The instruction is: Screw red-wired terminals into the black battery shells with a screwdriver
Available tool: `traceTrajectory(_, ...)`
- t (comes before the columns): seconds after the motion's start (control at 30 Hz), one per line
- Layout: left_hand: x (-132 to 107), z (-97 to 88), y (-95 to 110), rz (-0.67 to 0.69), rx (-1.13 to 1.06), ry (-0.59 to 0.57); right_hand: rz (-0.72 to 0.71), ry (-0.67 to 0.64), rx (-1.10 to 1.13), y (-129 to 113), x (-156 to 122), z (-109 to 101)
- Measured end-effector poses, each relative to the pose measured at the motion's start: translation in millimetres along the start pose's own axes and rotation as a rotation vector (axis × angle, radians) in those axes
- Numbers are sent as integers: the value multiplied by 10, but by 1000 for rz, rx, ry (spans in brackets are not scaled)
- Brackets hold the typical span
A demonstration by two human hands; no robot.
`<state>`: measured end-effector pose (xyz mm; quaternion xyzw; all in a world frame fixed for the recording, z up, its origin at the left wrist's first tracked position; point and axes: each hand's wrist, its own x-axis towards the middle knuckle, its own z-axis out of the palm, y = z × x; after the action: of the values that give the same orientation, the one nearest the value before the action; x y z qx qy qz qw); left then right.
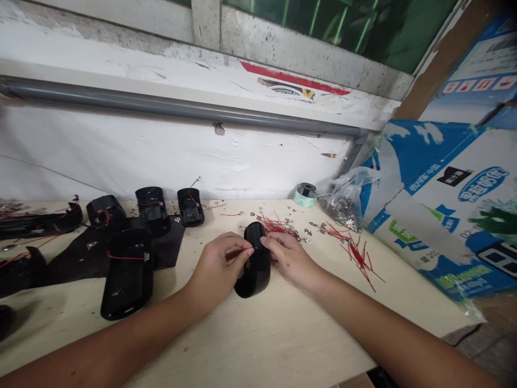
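Near the middle of the table, a black plastic shell [253,275] stands between my hands, its hollow side facing me. My right hand [286,257] grips its right edge, thumb on the rim and fingers behind. My left hand [221,264] pinches a red wire [234,252] between thumb and forefinger at the shell's left side. The wire's tip reaches over the hollow; whether it touches anything inside is too small to tell. Behind the shell lies a heap of loose red wires [278,225] with small metal pieces among them.
Several black shells with red wires, one a larger shell [127,285], stand on the left around a black sheet [167,250]. More red wires [358,257] lie to the right. At the back are a tape roll [305,195] and a bag of metal parts [343,205]. A blue-white carton [440,215] borders the right.
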<state>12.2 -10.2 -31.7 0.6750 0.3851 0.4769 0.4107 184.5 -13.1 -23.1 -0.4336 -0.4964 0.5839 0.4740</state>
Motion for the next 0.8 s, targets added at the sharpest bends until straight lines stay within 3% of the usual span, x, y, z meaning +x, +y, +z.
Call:
traceTrajectory(0.27, -3, 2, 39, 15, 40, 8, -37, -7, -85, 3, 1, -19)
traceTrajectory(0.57, -1, -31, 44, 88, 95, -28, -6, -118, 25, -70, -59, 18)
traceTrajectory(0.8, -8, -52, 37, 88, 137, -20, -24, -129, 39, -44, -67, 19)
